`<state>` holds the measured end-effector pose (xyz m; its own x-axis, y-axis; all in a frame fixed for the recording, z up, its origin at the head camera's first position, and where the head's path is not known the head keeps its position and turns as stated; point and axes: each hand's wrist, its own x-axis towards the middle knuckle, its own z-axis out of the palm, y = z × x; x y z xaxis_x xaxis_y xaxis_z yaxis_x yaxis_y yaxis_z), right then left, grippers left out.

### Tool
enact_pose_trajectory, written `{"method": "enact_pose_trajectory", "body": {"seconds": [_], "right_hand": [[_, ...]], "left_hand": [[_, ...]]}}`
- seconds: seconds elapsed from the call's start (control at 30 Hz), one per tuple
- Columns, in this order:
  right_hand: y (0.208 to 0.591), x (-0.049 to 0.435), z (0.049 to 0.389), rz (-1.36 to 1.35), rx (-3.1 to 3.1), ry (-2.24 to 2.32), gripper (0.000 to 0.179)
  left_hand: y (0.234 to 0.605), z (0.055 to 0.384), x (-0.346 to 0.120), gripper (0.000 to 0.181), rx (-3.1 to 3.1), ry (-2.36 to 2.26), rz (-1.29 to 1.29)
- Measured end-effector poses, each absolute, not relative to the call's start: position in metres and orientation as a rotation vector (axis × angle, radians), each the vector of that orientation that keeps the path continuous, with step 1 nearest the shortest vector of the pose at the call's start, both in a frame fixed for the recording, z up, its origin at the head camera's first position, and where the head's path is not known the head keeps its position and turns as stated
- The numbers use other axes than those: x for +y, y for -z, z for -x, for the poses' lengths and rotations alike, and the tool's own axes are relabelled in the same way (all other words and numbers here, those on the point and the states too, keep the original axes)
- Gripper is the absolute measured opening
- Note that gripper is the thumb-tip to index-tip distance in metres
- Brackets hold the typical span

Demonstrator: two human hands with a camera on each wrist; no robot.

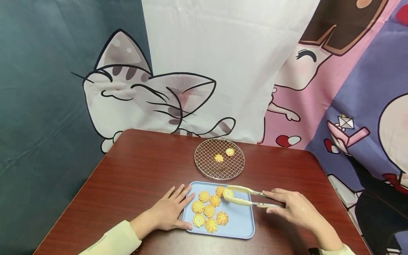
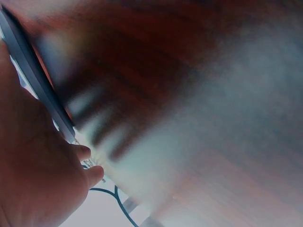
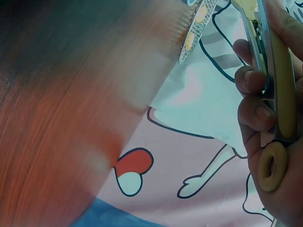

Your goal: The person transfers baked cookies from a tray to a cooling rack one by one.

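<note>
My right hand (image 1: 294, 207) grips a pair of tongs (image 1: 255, 204) with cream tips and metal arms. Between the tips sits a cookie (image 1: 228, 193), over the upper part of a light blue tray (image 1: 240, 226). In the right wrist view, fingers curl round the tongs' handle (image 3: 284, 90), whose ring end hangs at the palm. My left hand (image 1: 169, 209) rests at the tray's left edge, fingers spread and thumb along the near corner. Several swirled and flower-shaped cookies (image 1: 209, 211) lie on the tray's left half. The left wrist view shows the left hand (image 2: 42, 170) beside the tray's dark-looking edge.
Behind the tray stands a round wire rack (image 1: 207, 163) bearing two cookies (image 1: 219, 158). All of it is on a reddish-brown wooden table (image 1: 143, 166). A cartoon-printed cloth (image 1: 223, 71) hangs past the table's far edge.
</note>
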<state>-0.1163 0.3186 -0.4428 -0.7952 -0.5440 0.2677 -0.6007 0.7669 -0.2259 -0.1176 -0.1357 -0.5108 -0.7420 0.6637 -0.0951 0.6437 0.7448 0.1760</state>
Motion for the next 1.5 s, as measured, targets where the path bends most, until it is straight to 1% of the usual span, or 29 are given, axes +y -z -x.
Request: {"method": "enact_pose_trajectory", "body": {"seconds": [1.03, 1.5], "right_hand": [[0.436, 0.310, 0.141, -0.873, -2.790, -0.462, 0.054], [0.437, 0.310, 0.165, -0.848, -2.804, -0.458, 0.056]], "left_hand": [[0.511, 0.117, -0.136, 0.105, 2.770, -0.192, -1.012], [0.511, 0.117, -0.136, 0.104, 2.779, -0.197, -1.026]]}}
